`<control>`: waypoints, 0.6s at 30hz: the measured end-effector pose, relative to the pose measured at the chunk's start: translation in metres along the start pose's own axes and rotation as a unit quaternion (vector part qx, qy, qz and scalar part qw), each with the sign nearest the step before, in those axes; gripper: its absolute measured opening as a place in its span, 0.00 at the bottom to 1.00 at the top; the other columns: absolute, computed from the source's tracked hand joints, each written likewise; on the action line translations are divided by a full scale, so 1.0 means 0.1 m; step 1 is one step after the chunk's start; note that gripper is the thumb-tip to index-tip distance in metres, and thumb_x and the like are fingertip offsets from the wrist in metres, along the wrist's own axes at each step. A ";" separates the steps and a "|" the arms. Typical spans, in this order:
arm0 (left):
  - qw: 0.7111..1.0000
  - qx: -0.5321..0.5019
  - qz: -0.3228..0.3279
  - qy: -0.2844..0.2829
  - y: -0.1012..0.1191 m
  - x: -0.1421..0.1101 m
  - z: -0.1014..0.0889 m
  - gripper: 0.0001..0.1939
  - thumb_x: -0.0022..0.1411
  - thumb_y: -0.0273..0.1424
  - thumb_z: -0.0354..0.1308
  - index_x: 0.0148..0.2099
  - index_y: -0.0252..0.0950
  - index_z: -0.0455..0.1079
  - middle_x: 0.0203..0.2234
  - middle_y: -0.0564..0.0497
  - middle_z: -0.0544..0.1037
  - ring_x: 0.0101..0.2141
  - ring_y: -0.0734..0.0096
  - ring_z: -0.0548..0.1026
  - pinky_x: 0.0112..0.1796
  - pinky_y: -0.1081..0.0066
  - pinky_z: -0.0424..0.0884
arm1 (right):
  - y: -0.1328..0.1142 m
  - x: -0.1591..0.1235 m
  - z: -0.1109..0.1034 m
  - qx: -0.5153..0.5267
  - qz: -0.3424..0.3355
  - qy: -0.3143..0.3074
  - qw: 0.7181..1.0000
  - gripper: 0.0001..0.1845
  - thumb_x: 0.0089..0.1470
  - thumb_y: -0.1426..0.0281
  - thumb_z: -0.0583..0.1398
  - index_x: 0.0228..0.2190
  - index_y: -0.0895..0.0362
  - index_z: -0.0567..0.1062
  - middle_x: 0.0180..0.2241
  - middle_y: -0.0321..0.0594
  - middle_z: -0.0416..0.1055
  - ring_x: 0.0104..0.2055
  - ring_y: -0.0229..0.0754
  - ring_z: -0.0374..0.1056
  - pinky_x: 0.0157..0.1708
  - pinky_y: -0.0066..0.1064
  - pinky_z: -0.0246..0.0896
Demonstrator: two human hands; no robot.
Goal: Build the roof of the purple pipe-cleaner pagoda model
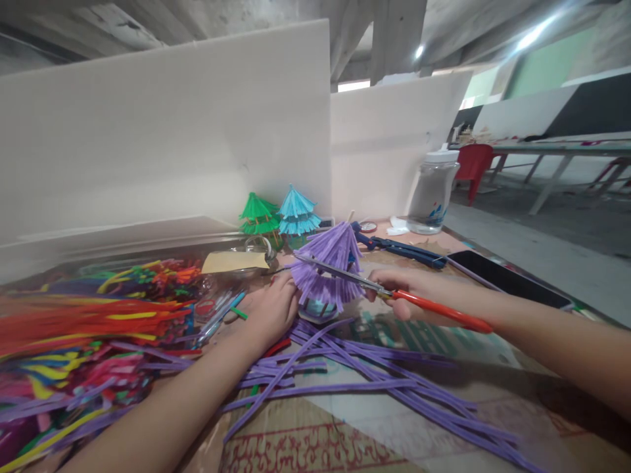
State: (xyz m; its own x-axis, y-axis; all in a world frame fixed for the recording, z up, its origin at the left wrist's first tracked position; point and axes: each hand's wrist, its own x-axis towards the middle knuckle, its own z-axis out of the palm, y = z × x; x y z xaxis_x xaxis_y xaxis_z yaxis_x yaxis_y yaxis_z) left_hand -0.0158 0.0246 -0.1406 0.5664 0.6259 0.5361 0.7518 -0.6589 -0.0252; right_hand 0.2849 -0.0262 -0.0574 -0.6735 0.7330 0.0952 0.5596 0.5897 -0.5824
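And here in the middle of the desk (pixel 532 368) sits the purple tree (pixel 338 243), two shaggy tiers tall, leaning slightly, a stick poking out of its tip. The left hand (pixel 273 305) is in at its left side, fingers bent close against the lower tier; whether they're gripping it, I can't tell. Over to the right hand (pixel 397 286): it's closed around the scissors (pixel 438 309) near the pivot, the red handles running back across the wrist. The blades reach right across the front of the tree, points to the left, though from this angle I can't say whether they touch it.

Just below, toward the near edge, purple strips (pixel 350 387) fan out and cross one another. Along the left side, a big heap of coloured strips (pixel 98 315), red, orange, yellow, pink. Pens (pixel 221 318) lie beside the left hand, and a yellow card (pixel 236 261) behind them. At the far edge, a green tree (pixel 256 207) stands beside a blue tree (pixel 298 210). On the right, a dark blue tool (pixel 409 251) lies behind the right hand, a black phone (pixel 507 279) lies along the right edge, and a bottle (pixel 428 197) stands upright at the far right corner.
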 end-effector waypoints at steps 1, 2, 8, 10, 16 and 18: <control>1.000 -0.001 -0.002 -0.002 0.00 0.00 0.01 0.13 0.68 0.27 0.42 0.43 0.32 0.69 0.42 0.39 0.74 0.42 0.58 0.75 0.43 0.60 0.75 | 0.01 -0.01 0.00 0.001 0.000 -0.003 1.000 0.26 0.56 0.45 0.53 0.36 0.56 0.69 0.33 0.40 0.66 0.31 0.41 0.60 0.29 0.31 0.56; 1.000 -0.004 -0.003 -0.004 -0.01 0.00 0.01 0.13 0.67 0.26 0.42 0.43 0.32 0.69 0.41 0.40 0.74 0.42 0.58 0.75 0.43 0.60 0.74 | 0.03 -0.01 -0.01 0.004 -0.004 -0.011 1.000 0.25 0.57 0.47 0.53 0.37 0.56 0.69 0.33 0.40 0.67 0.31 0.41 0.60 0.29 0.32 0.57; 0.999 -0.023 -0.037 -0.027 -0.05 -0.02 0.06 0.13 0.65 0.24 0.43 0.44 0.32 0.68 0.42 0.39 0.74 0.45 0.57 0.74 0.48 0.58 0.73 | 0.00 -0.06 -0.09 -0.018 -0.027 -0.063 0.997 0.17 0.58 0.59 0.56 0.46 0.54 0.69 0.39 0.41 0.69 0.37 0.43 0.64 0.35 0.33 0.61; 0.998 -0.039 -0.044 -0.025 -0.06 -0.02 0.06 0.13 0.65 0.24 0.43 0.45 0.32 0.68 0.44 0.39 0.73 0.48 0.57 0.73 0.50 0.58 0.71 | -0.04 -0.07 -0.12 -0.033 0.004 -0.066 0.997 0.17 0.56 0.61 0.58 0.45 0.53 0.69 0.40 0.41 0.70 0.39 0.44 0.65 0.37 0.33 0.62; 0.995 -0.070 -0.076 -0.006 -0.10 0.00 0.08 0.15 0.66 0.24 0.43 0.50 0.32 0.67 0.41 0.41 0.74 0.48 0.58 0.73 0.53 0.58 0.69 | -0.08 -0.11 -0.18 0.004 0.036 -0.088 0.995 0.17 0.56 0.58 0.57 0.43 0.54 0.68 0.36 0.39 0.70 0.36 0.42 0.66 0.36 0.33 0.62; 0.994 -0.070 -0.088 -0.001 -0.12 0.00 0.11 0.16 0.66 0.24 0.43 0.52 0.31 0.66 0.40 0.41 0.73 0.48 0.58 0.73 0.53 0.57 0.69 | -0.07 -0.10 -0.20 0.008 0.020 -0.088 0.996 0.20 0.57 0.55 0.55 0.44 0.55 0.68 0.34 0.40 0.69 0.34 0.42 0.65 0.34 0.34 0.62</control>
State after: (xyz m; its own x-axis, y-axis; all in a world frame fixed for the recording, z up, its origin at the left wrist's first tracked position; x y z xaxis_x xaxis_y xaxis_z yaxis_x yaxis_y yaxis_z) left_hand -0.0211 0.0368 -0.1492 0.4314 0.7375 0.5196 0.7850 -0.5907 0.1867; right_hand 0.2971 -0.0308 -0.0377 -0.7256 0.6844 -0.0714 0.5812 0.5540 -0.5961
